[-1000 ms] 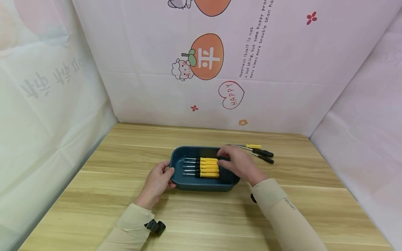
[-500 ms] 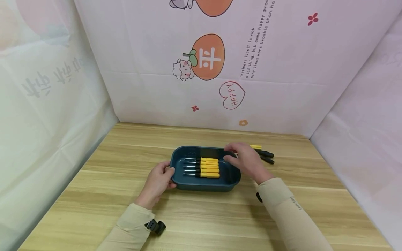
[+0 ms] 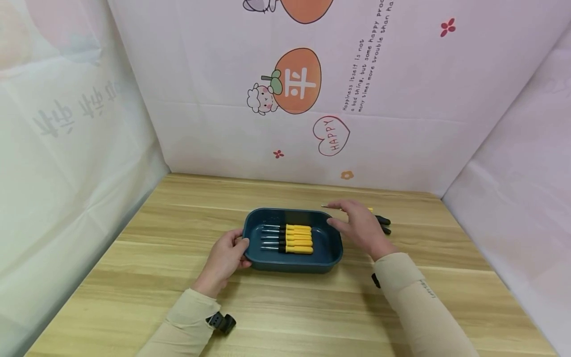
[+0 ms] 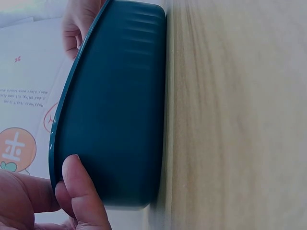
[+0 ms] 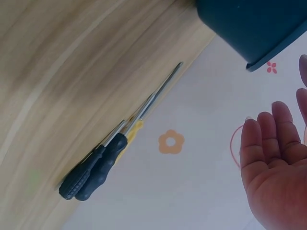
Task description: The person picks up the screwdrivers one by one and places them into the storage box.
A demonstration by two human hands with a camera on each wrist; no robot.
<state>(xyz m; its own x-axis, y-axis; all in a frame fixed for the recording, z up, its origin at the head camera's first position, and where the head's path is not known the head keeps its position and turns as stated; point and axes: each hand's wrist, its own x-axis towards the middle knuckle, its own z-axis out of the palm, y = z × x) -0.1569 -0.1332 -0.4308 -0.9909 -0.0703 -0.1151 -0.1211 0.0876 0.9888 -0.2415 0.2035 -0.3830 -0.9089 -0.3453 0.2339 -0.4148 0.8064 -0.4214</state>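
A dark teal plastic bin (image 3: 292, 267) stands on the table, and several screwdrivers with yellow and black handles (image 3: 299, 243) lie side by side in it. My left hand (image 3: 228, 253) grips the bin's left end, thumb over the rim. Just beyond the right end of the bin is my right hand (image 3: 362, 229), raised, fingers extended and holding nothing. Beneath and behind it, a large black-handled screwdriver (image 5: 102, 167), a smaller black-handled screwdriver (image 5: 82, 173) and a yellow-handled screwdriver (image 5: 129, 141) rest on the table; in the head view the hand partly hides them.
The wood-grain table (image 3: 285, 317) is bounded at the back by a printed cloth wall (image 3: 214, 129). White cloth walls stand at the left (image 3: 102, 163) and right (image 3: 513, 198). Black straps with small devices sit at both wrists.
My right hand has moved from over the screwdrivers in the bin rightward past its right end, toward the screwdrivers on the table. My left hand and the bin have stayed put.
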